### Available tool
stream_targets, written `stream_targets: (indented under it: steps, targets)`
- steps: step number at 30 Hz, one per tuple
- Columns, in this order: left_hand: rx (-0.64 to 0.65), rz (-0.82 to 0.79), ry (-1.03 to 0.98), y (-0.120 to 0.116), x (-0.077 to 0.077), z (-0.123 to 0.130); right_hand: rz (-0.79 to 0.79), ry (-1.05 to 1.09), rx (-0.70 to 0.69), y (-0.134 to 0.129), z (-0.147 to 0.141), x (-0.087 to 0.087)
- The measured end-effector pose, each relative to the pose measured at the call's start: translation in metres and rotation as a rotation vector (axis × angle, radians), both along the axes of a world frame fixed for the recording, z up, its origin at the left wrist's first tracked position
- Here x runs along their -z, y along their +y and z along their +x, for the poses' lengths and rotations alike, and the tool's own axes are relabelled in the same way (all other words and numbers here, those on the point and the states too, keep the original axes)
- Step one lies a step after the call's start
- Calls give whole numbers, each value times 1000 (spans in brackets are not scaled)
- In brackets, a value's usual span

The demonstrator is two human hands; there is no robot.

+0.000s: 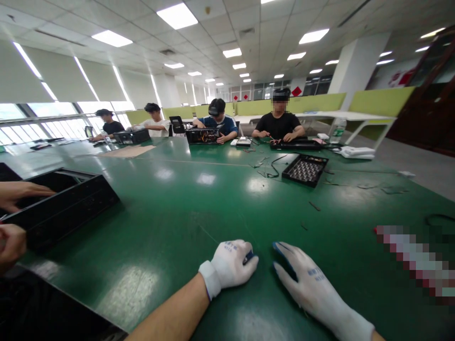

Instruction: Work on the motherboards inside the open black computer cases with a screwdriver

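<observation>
This looks like a pause between handling steps, with both gloved hands low over the green table (159, 246). The left hand (232, 265), at the lower middle of the frame, is curled, its thumb near the bent fingers; whether it pinches something small cannot be told. The right hand (305, 277), lower right of centre, is spread, thumb apart from the fingers, with no object visible between them. Nearest to it are a small scrap (304, 226) and, just beyond, a dark strip (314, 206), both lying right of centre. Farther up, in the upper right, a black tray (298, 183) sits flat; a blurred red-and-white item (408, 251) lies at the right edge. At the left edge, a co-worker's bare hands (24, 190) are at a black case (71, 208). As a judgement, picking up the scrap or strip would call for a short forward reach and a fine fingertip pinch; the tray would need a longer reach and a grip on its rim.
</observation>
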State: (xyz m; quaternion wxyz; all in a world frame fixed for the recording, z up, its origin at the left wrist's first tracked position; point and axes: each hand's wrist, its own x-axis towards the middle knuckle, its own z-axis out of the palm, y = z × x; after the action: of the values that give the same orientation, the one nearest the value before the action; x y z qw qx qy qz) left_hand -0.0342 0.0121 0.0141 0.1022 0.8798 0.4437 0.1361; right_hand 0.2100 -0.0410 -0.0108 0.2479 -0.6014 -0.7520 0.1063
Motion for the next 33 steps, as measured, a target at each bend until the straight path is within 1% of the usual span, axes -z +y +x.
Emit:
stream_targets:
  steps: [5,9,11,15,20,23,26,30,33]
  targets:
    - [72,-8,0,-1,-2,-1,2,-2,-8,1,0,3]
    - [74,-27,32,-1,-2,0,11,-10,-14,1,1,2]
    - [41,-59,50,0,-3,0,0,-27,-20,1,1,-1]
    - [-67,-120,87,5,-10,-3,-30,-90,-46,-1,-1,-5]
    - [-175,-140,116,14,-14,-15,-25,-146,-52,-1,-5,-3]
    - [-208,-174,142,21,-17,-26,-1,-161,-8,1,-5,1]
    - [-238,-233,174,28,-23,-43,13,-182,26,4,-3,3]
    - [-320,-286,214,37,-32,-66,24,-205,19,4,-1,5]
    - [-352,-295,227,41,-35,-75,58,-216,10,4,-1,7]
